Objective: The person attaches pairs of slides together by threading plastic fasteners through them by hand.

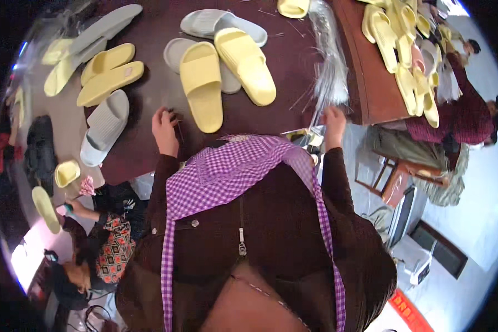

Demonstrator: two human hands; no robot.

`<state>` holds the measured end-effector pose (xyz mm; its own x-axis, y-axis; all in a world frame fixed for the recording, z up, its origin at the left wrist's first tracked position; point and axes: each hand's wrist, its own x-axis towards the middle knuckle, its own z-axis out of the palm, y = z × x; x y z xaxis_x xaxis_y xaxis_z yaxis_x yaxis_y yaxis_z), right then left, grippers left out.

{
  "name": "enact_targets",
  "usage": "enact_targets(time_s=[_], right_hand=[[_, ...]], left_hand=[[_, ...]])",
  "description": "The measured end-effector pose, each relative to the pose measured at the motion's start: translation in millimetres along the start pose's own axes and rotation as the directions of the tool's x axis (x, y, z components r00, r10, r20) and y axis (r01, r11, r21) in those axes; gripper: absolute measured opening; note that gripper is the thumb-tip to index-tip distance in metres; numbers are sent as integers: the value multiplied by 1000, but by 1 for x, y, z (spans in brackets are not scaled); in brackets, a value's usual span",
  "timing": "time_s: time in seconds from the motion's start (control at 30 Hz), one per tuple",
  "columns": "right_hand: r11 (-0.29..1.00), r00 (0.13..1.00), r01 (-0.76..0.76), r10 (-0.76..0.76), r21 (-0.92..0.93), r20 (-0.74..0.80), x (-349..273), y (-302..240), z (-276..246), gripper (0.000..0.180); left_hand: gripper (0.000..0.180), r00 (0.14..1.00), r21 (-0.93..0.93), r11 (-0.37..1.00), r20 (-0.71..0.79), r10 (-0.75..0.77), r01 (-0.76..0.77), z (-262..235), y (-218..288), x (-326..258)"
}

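Note:
On the dark table (pixel 282 72), my left hand (pixel 165 133) is closed near the toe-side edge of a yellow slipper. Something small and dark shows at its fingertips, too small to name. My right hand (pixel 334 128) is closed at the lower end of a bundle of clear plastic strands (pixel 331 72), with a few strands at its fingers. Between and beyond my hands lie a yellow slipper (pixel 201 88) and a second yellow slipper (pixel 246 69). They partly cover a grey slipper (pixel 230 80) and a pale grey-white slipper (pixel 243 26).
A grey-white slipper (pixel 106 127) and a yellow pair (pixel 110 77) lie at the left. Several yellow slippers (pixel 383 36) are piled on the brown table (pixel 365 83) at the right. A co-worker (pixel 113 243) handles a slipper at lower left; another person (pixel 459 116) sits at the right.

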<state>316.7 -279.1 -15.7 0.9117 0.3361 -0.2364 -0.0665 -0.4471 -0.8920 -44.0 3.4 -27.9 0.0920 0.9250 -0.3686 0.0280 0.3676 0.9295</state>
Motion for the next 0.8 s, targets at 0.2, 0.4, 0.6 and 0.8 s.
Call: enact_targets(time_s=[0.2, 0.4, 0.6, 0.8], right_hand=[[982, 993, 102, -91, -159, 77, 6, 35, 31, 20], [773, 983, 122, -183, -623, -34, 49, -2, 65, 27], [972, 946, -129, 180, -196, 269, 32, -20, 65, 27], [828, 662, -505, 190, 245, 725, -53, -70, 75, 18]], left_hand=[[33, 982, 139, 973, 15, 186, -186, 26, 24, -6], [26, 935, 72, 937, 130, 331, -342, 47, 39, -17], [24, 940, 71, 967, 263, 217, -243, 64, 43, -32], [19, 590, 60, 774, 685, 428, -631, 115, 48, -45]])
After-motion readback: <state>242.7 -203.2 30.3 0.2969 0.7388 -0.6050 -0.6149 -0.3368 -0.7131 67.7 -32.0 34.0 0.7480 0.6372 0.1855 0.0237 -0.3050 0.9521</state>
